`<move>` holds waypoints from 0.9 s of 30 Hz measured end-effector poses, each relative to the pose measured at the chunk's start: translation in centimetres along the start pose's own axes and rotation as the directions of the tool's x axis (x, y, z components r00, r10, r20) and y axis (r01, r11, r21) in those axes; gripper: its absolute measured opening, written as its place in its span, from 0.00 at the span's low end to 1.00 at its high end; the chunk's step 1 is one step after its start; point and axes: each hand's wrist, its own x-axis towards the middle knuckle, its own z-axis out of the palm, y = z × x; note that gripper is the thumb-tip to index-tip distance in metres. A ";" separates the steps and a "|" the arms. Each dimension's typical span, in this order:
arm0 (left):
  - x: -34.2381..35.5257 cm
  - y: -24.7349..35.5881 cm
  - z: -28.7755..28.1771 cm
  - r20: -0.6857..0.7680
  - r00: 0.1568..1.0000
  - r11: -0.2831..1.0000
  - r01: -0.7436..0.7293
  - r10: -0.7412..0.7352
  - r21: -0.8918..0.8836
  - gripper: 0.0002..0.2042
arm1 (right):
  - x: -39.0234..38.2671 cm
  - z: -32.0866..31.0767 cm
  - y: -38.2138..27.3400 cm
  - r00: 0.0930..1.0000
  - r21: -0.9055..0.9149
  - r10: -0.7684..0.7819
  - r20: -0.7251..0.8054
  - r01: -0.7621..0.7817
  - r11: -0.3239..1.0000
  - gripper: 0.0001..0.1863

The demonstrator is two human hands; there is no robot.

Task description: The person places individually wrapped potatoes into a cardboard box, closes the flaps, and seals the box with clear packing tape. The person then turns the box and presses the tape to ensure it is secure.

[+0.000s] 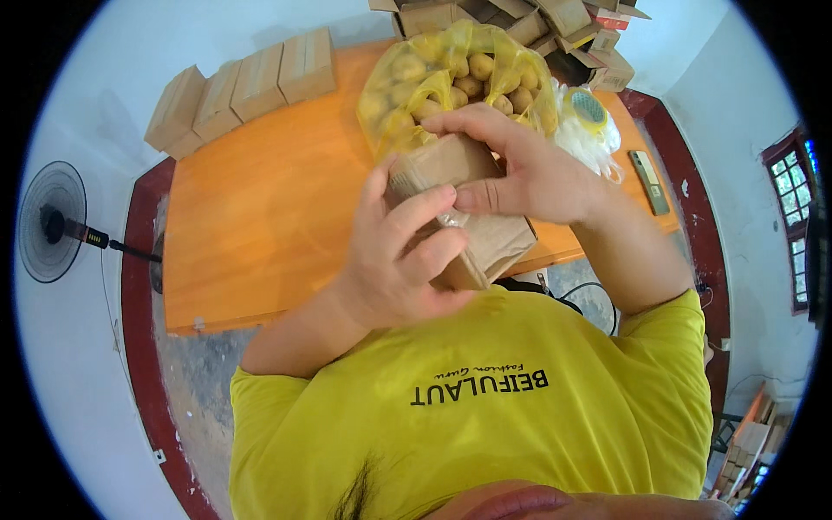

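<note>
A small brown cardboard box (504, 245) is held up, tilted, between both hands, close to my chest and above the near edge of the table. My left hand (390, 247) grips its left side, thumb at the far corner and fingers bent over the face. From the right, my right hand (533, 178) reaches over the top, its fingers along the far edge and its thumb pressed on the face near my left fingertips. A shiny patch, like clear tape, shows by the left fingers. The underside of the box is hidden.
An orange table (251, 234) carries several closed cardboard boxes (260, 82) at the far left. Beyond my hands sits a yellow bag of potatoes (386, 95), beside a tape roll (588, 108) on white plastic bags (576, 143). A phone (648, 182) lies right; open cartons (563, 17) pile behind.
</note>
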 end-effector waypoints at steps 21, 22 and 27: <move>-1.1 2.2 -3.3 0.149 0.987 0.914 -0.010 -0.055 0.406 0.23 | 3.2 3.5 0.6 0.977 0.547 0.186 0.109 -0.215 0.809 0.20; -1.1 2.1 -3.2 0.142 0.989 0.917 -0.013 -0.048 0.398 0.23 | 3.2 3.4 0.5 0.979 0.526 0.176 0.106 -0.205 0.825 0.19; -1.3 1.8 -2.8 0.081 0.997 0.924 -0.018 -0.014 0.381 0.20 | 3.0 4.2 1.4 0.997 0.469 0.066 0.042 -0.078 0.880 0.19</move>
